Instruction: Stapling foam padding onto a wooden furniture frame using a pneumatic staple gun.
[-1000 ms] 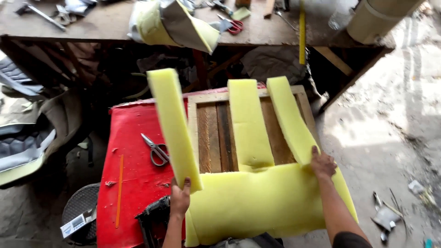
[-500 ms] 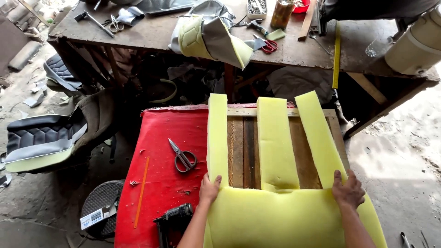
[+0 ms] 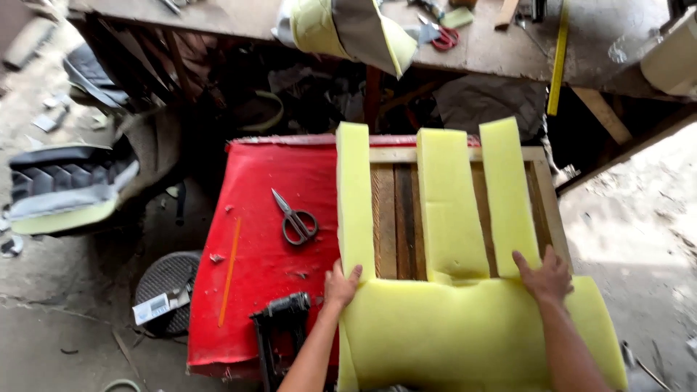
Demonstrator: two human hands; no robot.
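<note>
Head view: left hand point(image 3: 340, 284) and right hand point(image 3: 543, 274) lie flat, fingers spread, pressing the yellow foam sheet point(image 3: 465, 327), pinching nothing. The foam's three strips lie over the wooden frame point(image 3: 398, 210) on the red desk point(image 3: 268, 239). Scissors point(image 3: 294, 218) beside; staple gun point(image 3: 279, 323) near left.

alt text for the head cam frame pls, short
Both hands press flat on a sheet of yellow foam cut into three strips, laid over a wooden frame: left hand at the left strip's base, right hand at the right strip's. Scissors lie on the red board to the left, with a black power tool at its near edge.
</note>
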